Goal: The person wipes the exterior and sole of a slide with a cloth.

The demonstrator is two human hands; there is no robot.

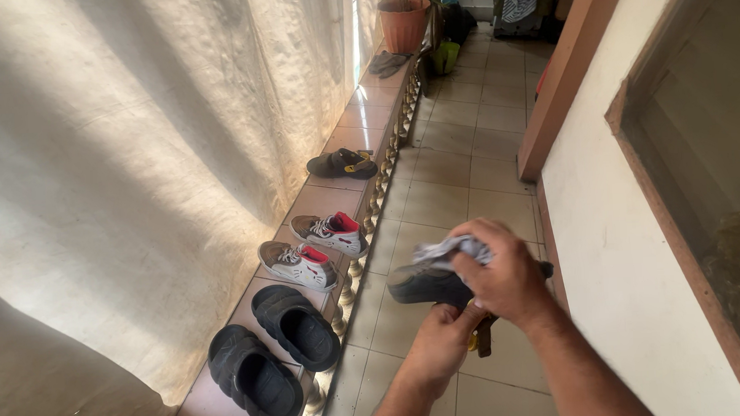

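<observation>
— What is held in each grip?
— A dark sandal (425, 283) is clasped from below by the left hand (441, 341), above the tiled floor (445, 187); a grey cloth (450, 249) is pressed on it by the right hand (500, 277).
— And nearby?
— Black clogs (272, 348) and sneakers (315, 249) are lined on the ledge (344, 116).

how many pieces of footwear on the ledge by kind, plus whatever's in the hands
black slip-on clogs: 2
sneakers with red lining: 2
dark sandal on the ledge: 1
dark sandal held by the left hand: 1
cloth in the right hand: 1
total: 7
</observation>
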